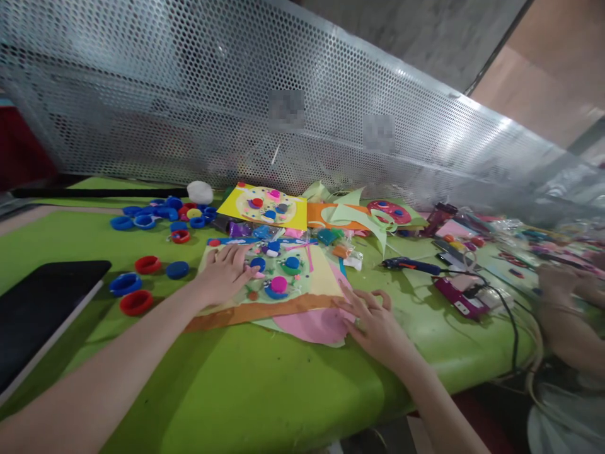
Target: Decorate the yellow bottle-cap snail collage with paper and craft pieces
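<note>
A craft picture (326,277) of cream paper lies in front of me, with blue and pink bottle caps stuck on a pale green round and a brown paper strip along its near edge. My left hand (227,274) rests on its left part, fingers apart, thumb beside a small pinkish piece next to a blue cap (258,264). A pink paper sheet (312,325) sticks out from under the picture. My right hand (375,321) lies at the right edge of the papers, fingers spread, fingertips touching them. It wears a ring.
Loose caps and rings (137,302) lie left, near a dark tablet (42,309). Behind are a yellow card (229,211) and paper scraps (347,214). A glue gun (413,266) with a cord and a magenta box (459,298) lie right. Another person's hands (562,284) are far right.
</note>
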{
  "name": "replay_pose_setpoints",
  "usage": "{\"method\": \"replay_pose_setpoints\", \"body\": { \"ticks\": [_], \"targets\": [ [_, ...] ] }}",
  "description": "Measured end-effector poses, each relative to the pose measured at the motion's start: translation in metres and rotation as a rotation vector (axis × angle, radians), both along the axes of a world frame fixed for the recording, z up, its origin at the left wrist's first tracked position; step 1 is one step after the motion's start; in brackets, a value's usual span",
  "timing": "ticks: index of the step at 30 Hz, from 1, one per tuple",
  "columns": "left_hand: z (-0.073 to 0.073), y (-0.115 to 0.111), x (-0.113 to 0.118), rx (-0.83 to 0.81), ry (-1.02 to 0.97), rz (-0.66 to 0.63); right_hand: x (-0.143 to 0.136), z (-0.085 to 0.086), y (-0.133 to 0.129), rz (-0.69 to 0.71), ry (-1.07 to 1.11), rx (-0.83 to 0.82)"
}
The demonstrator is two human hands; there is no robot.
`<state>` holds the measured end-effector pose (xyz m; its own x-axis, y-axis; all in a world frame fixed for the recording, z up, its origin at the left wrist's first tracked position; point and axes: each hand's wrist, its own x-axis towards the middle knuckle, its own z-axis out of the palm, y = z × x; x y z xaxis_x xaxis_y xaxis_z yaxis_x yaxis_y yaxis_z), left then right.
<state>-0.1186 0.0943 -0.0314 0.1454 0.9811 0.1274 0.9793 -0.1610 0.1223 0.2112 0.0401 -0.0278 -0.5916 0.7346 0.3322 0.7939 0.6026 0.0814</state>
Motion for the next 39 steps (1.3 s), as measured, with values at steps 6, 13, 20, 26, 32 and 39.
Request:
{"method": "replay_pose_setpoints", "body": {
  "ticks": [6,13,20,26,32,39],
  "targets": [
    [0.000,0.000,0.001,-0.015,0.002,0.008,-0.002,0.004,-0.002,0.077,-0.133,0.060],
    [0.003,-0.001,0.002,-0.014,-0.002,0.007,-0.001,0.004,0.000,0.094,-0.096,0.016],
    [0.003,-0.002,0.002,-0.006,-0.011,0.010,0.005,-0.004,-0.001,-0.008,0.134,0.045],
    [0.004,-0.002,0.001,-0.013,-0.020,0.015,0.006,-0.003,-0.008,0.064,0.152,0.031],
    [0.003,-0.002,0.001,-0.005,-0.026,0.007,0.003,-0.002,-0.010,0.065,0.101,-0.042],
    [0.003,-0.003,0.002,-0.005,-0.034,0.015,0.000,0.000,-0.009,0.052,0.042,-0.115]
  ]
}}
